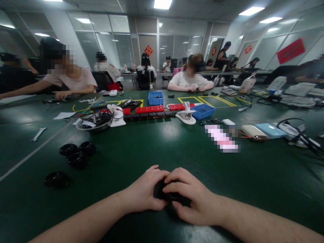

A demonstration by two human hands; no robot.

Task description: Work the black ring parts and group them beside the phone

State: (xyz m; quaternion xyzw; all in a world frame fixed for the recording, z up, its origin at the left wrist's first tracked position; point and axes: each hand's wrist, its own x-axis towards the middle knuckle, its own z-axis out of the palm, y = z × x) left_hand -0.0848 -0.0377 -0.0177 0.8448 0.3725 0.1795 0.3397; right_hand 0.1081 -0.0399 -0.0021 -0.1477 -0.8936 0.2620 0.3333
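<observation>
A small black round part [173, 195] is held low at the centre, close to the near table edge, taken here as the middle of the clock; it is enclosed from nine o'clock by the left hand [148, 190], whose thumb and fingers are curved about its side, and from three by the right hand [196, 197], whose fingers are bent over its top; both hands are thus closed round it, probably so that it is steadied by one while its upper face is reached by the other; whether it is borne by the table [141, 152] cannot be told.

Near ten o'clock, three black ring-shaped pieces [78, 160] are bunched, perhaps for easy reach; a lone black piece [57, 179] is set apart at nine.

Between ten and eleven, a shallow bowl [97, 129] is heaped with dark items and white scraps, a white clip base [116, 118] being set beside it; just short of twelve, a blue bin [155, 100] is stood beyond the red power strips [150, 109]; before one, a blue tray [204, 112] is placed; the contents of both blue containers cannot be made out.
</observation>
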